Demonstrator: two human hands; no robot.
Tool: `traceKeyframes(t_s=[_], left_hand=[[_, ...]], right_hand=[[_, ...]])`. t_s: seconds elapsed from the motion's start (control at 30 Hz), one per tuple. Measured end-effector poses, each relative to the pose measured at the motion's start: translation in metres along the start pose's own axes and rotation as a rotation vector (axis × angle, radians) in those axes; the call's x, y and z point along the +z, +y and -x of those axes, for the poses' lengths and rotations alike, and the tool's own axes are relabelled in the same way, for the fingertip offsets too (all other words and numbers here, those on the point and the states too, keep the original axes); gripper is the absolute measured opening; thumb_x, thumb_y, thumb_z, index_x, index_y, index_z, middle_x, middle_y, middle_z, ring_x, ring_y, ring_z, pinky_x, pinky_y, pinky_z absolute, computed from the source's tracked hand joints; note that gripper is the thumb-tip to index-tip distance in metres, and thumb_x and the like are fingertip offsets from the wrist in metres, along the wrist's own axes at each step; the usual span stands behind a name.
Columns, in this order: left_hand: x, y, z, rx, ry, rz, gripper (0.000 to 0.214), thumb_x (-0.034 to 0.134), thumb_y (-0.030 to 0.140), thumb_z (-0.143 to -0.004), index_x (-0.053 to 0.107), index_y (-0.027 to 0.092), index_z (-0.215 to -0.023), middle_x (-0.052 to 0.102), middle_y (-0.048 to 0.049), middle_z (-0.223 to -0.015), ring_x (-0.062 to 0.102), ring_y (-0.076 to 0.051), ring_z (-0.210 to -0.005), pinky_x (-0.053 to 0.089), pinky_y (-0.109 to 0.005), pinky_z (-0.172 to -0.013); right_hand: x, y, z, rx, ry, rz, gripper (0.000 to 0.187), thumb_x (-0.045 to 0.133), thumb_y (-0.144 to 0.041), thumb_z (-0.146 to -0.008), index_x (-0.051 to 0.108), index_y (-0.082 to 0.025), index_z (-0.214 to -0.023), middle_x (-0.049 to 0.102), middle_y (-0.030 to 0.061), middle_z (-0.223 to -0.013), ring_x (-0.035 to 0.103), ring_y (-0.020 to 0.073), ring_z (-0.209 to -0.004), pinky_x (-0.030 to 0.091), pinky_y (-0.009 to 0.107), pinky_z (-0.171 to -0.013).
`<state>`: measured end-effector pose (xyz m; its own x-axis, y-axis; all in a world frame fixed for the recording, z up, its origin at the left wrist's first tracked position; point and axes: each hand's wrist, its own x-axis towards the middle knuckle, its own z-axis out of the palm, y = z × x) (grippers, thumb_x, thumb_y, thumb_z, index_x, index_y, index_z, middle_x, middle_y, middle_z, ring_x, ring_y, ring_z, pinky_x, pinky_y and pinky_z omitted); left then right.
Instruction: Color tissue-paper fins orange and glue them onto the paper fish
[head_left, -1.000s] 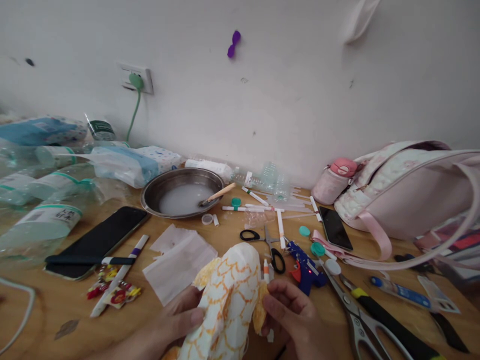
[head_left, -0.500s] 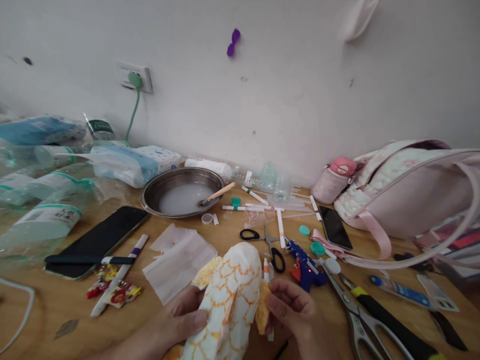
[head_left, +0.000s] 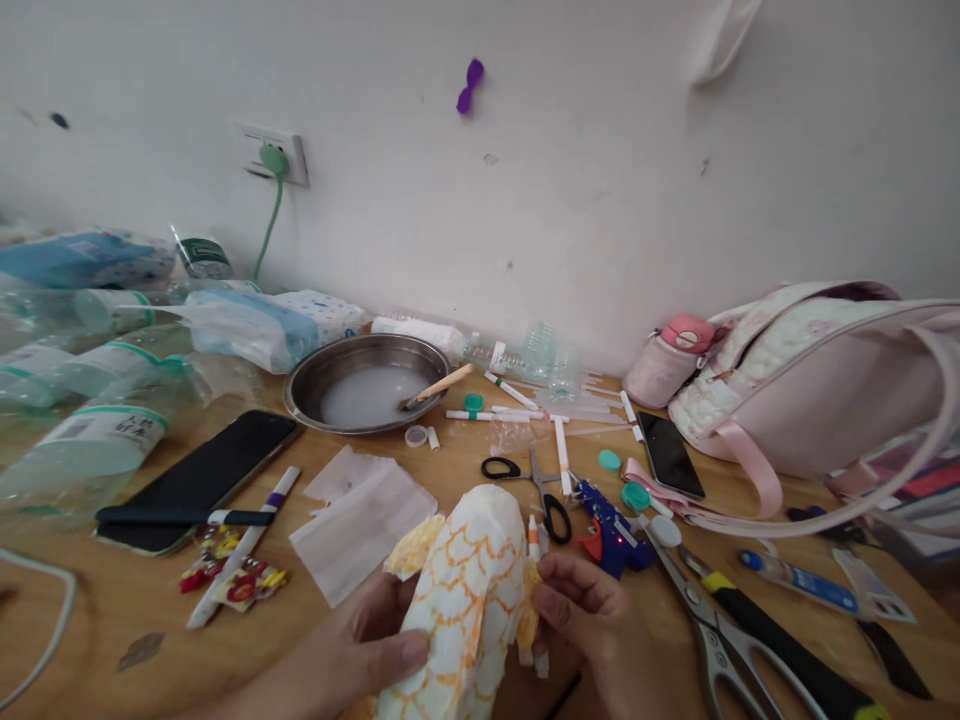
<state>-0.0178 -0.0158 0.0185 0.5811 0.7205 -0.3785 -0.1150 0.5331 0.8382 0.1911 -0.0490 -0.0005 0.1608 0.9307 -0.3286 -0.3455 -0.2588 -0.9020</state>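
Note:
A white papery fish-like body (head_left: 465,600) with orange scale lines stands at the bottom middle. My left hand (head_left: 375,640) is wrapped round its left side, thumb lying across the front. On that side sticks out a yellow-orange fin (head_left: 415,548). My right hand (head_left: 581,615) pinches the other yellow-orange fin (head_left: 527,610) between thumb and fingers, against the body's right side. Just behind that fin an orange-and-white marker (head_left: 533,535) partly shows. Black-handled scissors (head_left: 536,480) lie beyond the body. The lower end of the body runs out of view.
A metal bowl (head_left: 360,385) of cloudy liquid holds a wooden-handled brush (head_left: 442,385). A blue glue gun (head_left: 611,530) and large metal scissors (head_left: 701,610) lie at right. Left are a black phone (head_left: 202,475), thin white sheets (head_left: 364,520) and plastic bottles (head_left: 105,430). A pink bag (head_left: 810,390) stands back right.
The scaled body has shifted slightly right and turned a little, with my left thumb moving along. My right hand still pinches the fin. The whole view has drifted very slightly.

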Motion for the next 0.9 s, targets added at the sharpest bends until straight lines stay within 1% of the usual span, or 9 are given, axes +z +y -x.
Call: traceKeyframes(t_s=[0.07, 0.13, 0.23, 0.3, 0.37, 0.47, 0.63, 0.8, 0.9], left_hand=[[0.001, 0.001, 0.000, -0.009, -0.005, 0.001, 0.040, 0.076, 0.055, -0.057, 0.060, 0.028, -0.081, 0.071, 0.0054, -0.082, 0.064, -0.026, -0.092, 0.048, -0.031, -0.073], [0.001, 0.002, 0.001, -0.012, 0.008, 0.004, 0.040, 0.077, 0.053, -0.057, 0.060, 0.026, -0.080, 0.072, 0.0043, -0.089, 0.065, -0.024, -0.089, 0.048, -0.028, -0.070], [0.001, 0.002, 0.000, -0.012, 0.017, 0.027, 0.036, 0.079, 0.050, -0.057, 0.057, 0.023, -0.068, 0.071, 0.0058, -0.079, 0.064, -0.018, -0.075, 0.048, -0.025, -0.069], [0.000, 0.003, -0.001, -0.022, 0.006, 0.034, 0.035, 0.079, 0.049, -0.057, 0.057, 0.023, -0.067, 0.068, 0.0076, -0.071, 0.063, -0.016, -0.071, 0.046, -0.023, -0.065], [-0.001, 0.003, -0.001, -0.023, -0.014, 0.029, 0.035, 0.078, 0.048, -0.059, 0.059, 0.024, -0.074, 0.069, 0.0063, -0.075, 0.063, -0.019, -0.076, 0.046, -0.024, -0.067], [-0.003, 0.003, -0.002, -0.026, -0.048, 0.001, 0.043, 0.077, 0.051, -0.060, 0.060, 0.023, -0.087, 0.071, 0.0013, -0.090, 0.063, -0.024, -0.088, 0.046, -0.028, -0.072], [-0.004, 0.003, -0.003, -0.047, -0.058, -0.036, 0.047, 0.075, 0.054, -0.061, 0.059, 0.023, -0.093, 0.071, -0.0004, -0.089, 0.063, -0.023, -0.083, 0.045, -0.027, -0.066], [-0.005, 0.001, -0.003, -0.031, -0.012, -0.022, 0.037, 0.076, 0.052, -0.060, 0.058, 0.023, -0.071, 0.066, 0.0055, -0.072, 0.061, -0.017, -0.072, 0.042, -0.023, -0.061], [-0.006, 0.000, -0.003, -0.027, -0.003, -0.072, 0.040, 0.077, 0.056, -0.057, 0.056, 0.023, -0.068, 0.066, 0.0052, -0.069, 0.060, -0.017, -0.071, 0.039, -0.023, -0.059]], right_hand=[[0.000, -0.001, 0.000, 0.003, 0.004, -0.004, 0.033, 0.085, -0.041, -0.050, 0.071, -0.018, -0.068, 0.066, 0.0007, -0.057, 0.057, 0.0097, -0.043, 0.047, 0.018, -0.041], [0.000, -0.001, -0.001, -0.001, 0.005, -0.009, 0.033, 0.086, -0.040, -0.047, 0.071, -0.017, -0.067, 0.065, 0.0002, -0.056, 0.056, 0.0086, -0.042, 0.046, 0.017, -0.041], [-0.001, -0.001, -0.002, -0.002, 0.001, 0.001, 0.035, 0.085, -0.041, -0.047, 0.071, -0.016, -0.066, 0.064, -0.0002, -0.055, 0.055, 0.0074, -0.041, 0.045, 0.016, -0.040], [-0.001, -0.002, -0.002, 0.006, -0.004, 0.007, 0.035, 0.085, -0.040, -0.047, 0.070, -0.015, -0.067, 0.065, 0.0001, -0.056, 0.055, 0.0076, -0.041, 0.045, 0.016, -0.040], [0.000, -0.003, -0.002, 0.013, -0.012, 0.003, 0.035, 0.085, -0.040, -0.048, 0.070, -0.015, -0.067, 0.065, 0.0002, -0.055, 0.056, 0.0080, -0.040, 0.045, 0.017, -0.040], [0.001, -0.005, -0.002, 0.021, -0.034, -0.006, 0.036, 0.085, -0.041, -0.048, 0.067, -0.014, -0.065, 0.064, -0.0003, -0.052, 0.055, 0.0080, -0.038, 0.044, 0.018, -0.040], [-0.001, -0.006, -0.001, 0.031, -0.066, 0.004, 0.034, 0.084, -0.039, -0.051, 0.067, -0.014, -0.067, 0.064, -0.0002, -0.053, 0.056, 0.0089, -0.040, 0.045, 0.018, -0.040], [-0.005, -0.007, -0.002, -0.023, -0.044, 0.034, 0.029, 0.083, -0.036, -0.056, 0.070, -0.017, -0.073, 0.068, -0.0008, -0.063, 0.060, 0.0084, -0.051, 0.048, 0.016, -0.048], [-0.006, -0.011, -0.002, -0.045, 0.031, 0.044, 0.037, 0.082, -0.041, -0.057, 0.070, -0.020, -0.085, 0.070, 0.0004, -0.072, 0.063, 0.0101, -0.058, 0.050, 0.018, -0.052]])
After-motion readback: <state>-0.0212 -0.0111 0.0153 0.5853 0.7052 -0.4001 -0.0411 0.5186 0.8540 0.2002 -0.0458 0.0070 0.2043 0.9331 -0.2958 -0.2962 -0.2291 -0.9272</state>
